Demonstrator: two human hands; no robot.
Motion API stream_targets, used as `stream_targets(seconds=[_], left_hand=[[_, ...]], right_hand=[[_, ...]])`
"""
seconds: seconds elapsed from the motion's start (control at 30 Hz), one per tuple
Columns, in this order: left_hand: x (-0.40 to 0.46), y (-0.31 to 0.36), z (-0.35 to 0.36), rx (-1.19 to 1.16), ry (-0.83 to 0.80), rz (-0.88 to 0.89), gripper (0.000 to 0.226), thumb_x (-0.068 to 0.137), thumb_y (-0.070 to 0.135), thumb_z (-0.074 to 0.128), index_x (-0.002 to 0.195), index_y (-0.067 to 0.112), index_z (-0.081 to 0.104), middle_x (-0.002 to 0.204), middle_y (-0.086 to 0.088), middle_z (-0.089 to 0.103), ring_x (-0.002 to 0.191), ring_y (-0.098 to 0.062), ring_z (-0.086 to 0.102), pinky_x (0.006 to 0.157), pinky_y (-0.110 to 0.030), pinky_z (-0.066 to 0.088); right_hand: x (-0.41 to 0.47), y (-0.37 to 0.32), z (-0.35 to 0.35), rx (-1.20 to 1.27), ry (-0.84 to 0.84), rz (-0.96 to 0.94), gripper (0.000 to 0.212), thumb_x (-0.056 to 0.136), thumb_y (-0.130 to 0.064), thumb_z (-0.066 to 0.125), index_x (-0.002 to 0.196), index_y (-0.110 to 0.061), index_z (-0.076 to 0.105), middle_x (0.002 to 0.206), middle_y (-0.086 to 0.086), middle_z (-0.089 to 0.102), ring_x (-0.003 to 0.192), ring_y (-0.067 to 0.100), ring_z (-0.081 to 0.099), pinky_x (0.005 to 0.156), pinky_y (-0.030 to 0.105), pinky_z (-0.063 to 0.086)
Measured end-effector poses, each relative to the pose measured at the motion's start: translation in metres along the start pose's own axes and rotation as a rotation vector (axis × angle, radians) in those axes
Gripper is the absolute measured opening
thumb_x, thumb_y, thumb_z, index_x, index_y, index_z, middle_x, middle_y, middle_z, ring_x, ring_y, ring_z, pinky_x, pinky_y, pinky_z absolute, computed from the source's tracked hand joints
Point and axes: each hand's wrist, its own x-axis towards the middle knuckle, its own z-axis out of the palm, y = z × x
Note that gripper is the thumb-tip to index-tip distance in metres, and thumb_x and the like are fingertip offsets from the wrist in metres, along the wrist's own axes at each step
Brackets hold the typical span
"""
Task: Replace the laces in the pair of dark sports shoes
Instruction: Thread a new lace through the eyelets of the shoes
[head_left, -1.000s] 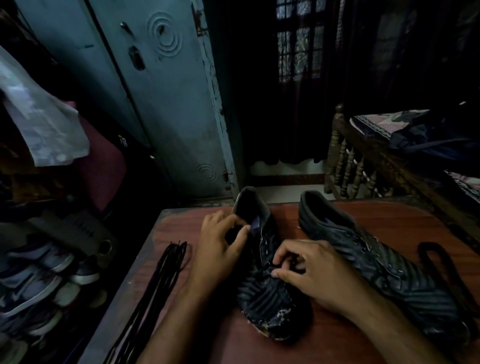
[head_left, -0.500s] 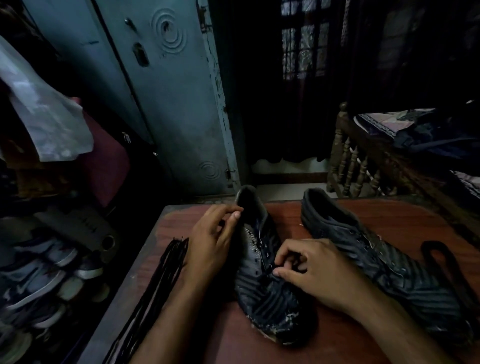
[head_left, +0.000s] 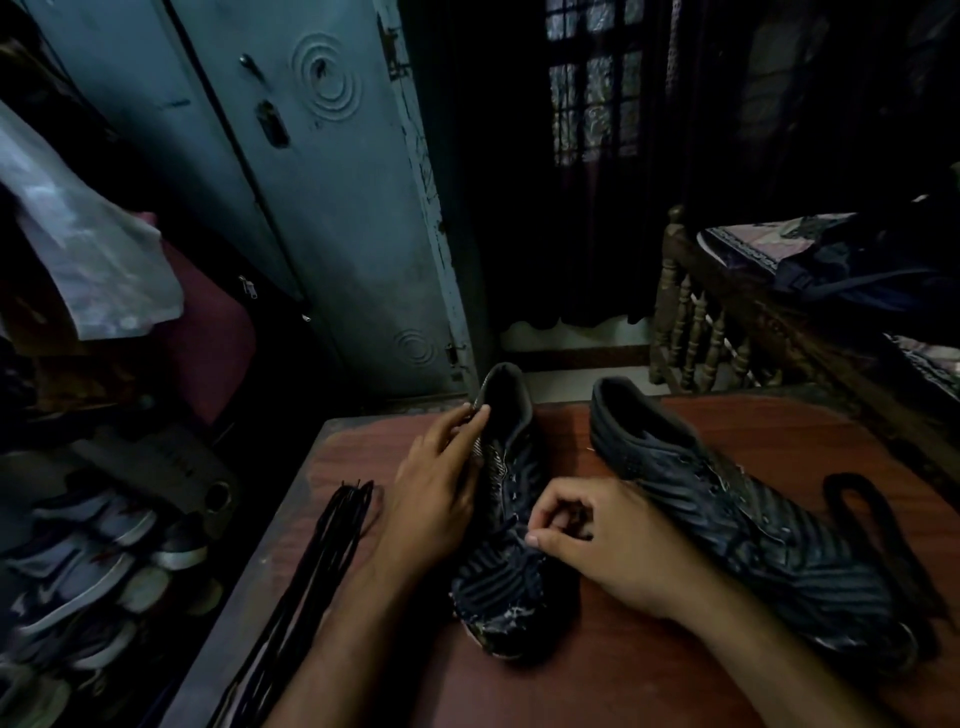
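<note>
We have two dark shoes on the counter (head_left: 649, 675), toes toward us. Our left hand (head_left: 434, 491) lies along the side of the left shoe (head_left: 511, 519), its fingers fairly straight, fingertips at the collar. Our right hand (head_left: 597, 540) curls over that shoe's eyelets, thumb and fingers pinching something there; the light is too dim to tell what. The right shoe (head_left: 737, 525) sits just beside it, untouched. A bundle of black laces (head_left: 311, 566) lies left of our forearm, and a dark loop (head_left: 883, 530) lies beyond the right shoe.
</note>
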Motion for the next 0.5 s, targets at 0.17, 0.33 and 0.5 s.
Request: stream_targets(seconds=[0.17, 0.33, 0.5], left_hand=[[-0.014, 0.025, -0.017, 0.078, 0.146, -0.034, 0.049, 0.096, 0.026, 0.055, 0.145, 0.032, 0.052, 0.139, 0.007, 0.055, 0.123, -0.016, 0.055, 0.098, -0.042, 0.048], [-0.065, 0.072, -0.036, -0.269, 0.067, -0.217, 0.033, 0.098, 0.01, 0.065, 0.124, 0.03, 0.064, 0.097, 0.016, 0.072, 0.085, -0.001, 0.069, 0.073, -0.022, 0.053], [-0.104, 0.105, -0.041, -0.302, -0.109, -0.23, 0.029, 0.101, 0.016, 0.063, 0.126, 0.029, 0.054, 0.109, 0.017, 0.074, 0.1, -0.003, 0.071, 0.083, -0.027, 0.057]], right_hand=[[-0.001, -0.008, -0.011, 0.26, -0.096, -0.016, 0.006, 0.087, -0.016, 0.077, 0.087, -0.017, 0.072, 0.073, 0.001, 0.074, 0.07, 0.013, 0.069, 0.072, 0.025, 0.055], [-0.004, -0.013, -0.012, 0.575, -0.156, 0.0, 0.012, 0.087, -0.006, 0.075, 0.095, -0.003, 0.067, 0.072, 0.011, 0.073, 0.055, 0.015, 0.06, 0.053, 0.024, 0.05], [-0.013, -0.023, -0.012, 0.703, -0.363, 0.005, 0.021, 0.087, -0.004, 0.075, 0.105, -0.005, 0.064, 0.082, 0.018, 0.074, 0.065, 0.019, 0.067, 0.054, 0.026, 0.055]])
